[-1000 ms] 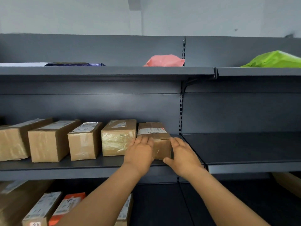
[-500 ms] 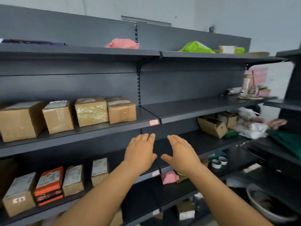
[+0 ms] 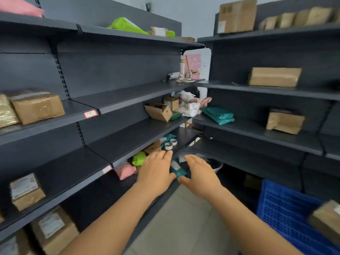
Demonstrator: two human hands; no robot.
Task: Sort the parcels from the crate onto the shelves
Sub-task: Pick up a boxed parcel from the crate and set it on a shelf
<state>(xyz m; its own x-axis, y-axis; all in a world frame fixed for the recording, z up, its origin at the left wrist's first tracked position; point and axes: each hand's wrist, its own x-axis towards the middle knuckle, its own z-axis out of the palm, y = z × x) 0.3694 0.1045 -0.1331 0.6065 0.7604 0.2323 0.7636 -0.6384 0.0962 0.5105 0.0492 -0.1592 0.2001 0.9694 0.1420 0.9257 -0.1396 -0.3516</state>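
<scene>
Both my hands are stretched out in front of me, held in the air with straight fingers and nothing in them. My left hand [image 3: 156,169] and my right hand [image 3: 199,173] are a small gap apart. At the lower right stands the blue plastic crate [image 3: 287,212] with a brown cardboard parcel [image 3: 326,219] at its right edge. The brown parcel [image 3: 37,106] that I pushed in sits on the left shelf [image 3: 77,112], beside a tape-wrapped one [image 3: 6,112].
Dark metal shelving runs along the left and the right, meeting in a corner ahead. Cardboard boxes [image 3: 274,76], a teal bag [image 3: 219,115], green [image 3: 127,24] and pink [image 3: 124,170] bags and tape rolls [image 3: 170,144] lie on them. A tiled floor strip [image 3: 174,227] runs between.
My hands let go of the brown parcel on the left shelf and drew back. My view has swung right, and the corner, the right shelves and the blue crate have come into view.
</scene>
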